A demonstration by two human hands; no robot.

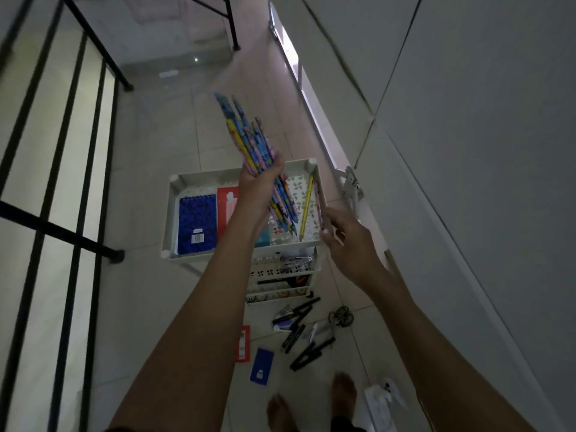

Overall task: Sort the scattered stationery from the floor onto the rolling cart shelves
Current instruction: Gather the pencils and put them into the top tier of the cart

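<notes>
My left hand (258, 188) grips a thick bundle of patterned pencils (249, 135) and holds it tilted above the top shelf of the white rolling cart (174, 213). My right hand (346, 238) is at the cart's right rim, fingers pinched on a single pink pencil (318, 204). A yellow pencil (306, 207) lies on the top shelf, along with a blue spiral notebook (197, 222) and a red pad (225, 207). Lower shelves (280, 269) hold small items. On the floor lie black pens and clips (299, 328), scissors (341, 318) and a blue card (262, 366).
A black metal railing (71, 151) runs along the left. A white wall (467, 151) closes the right side. A red-edged card (243, 342) and a white object (381, 400) lie on the tiled floor near my bare feet (343, 391).
</notes>
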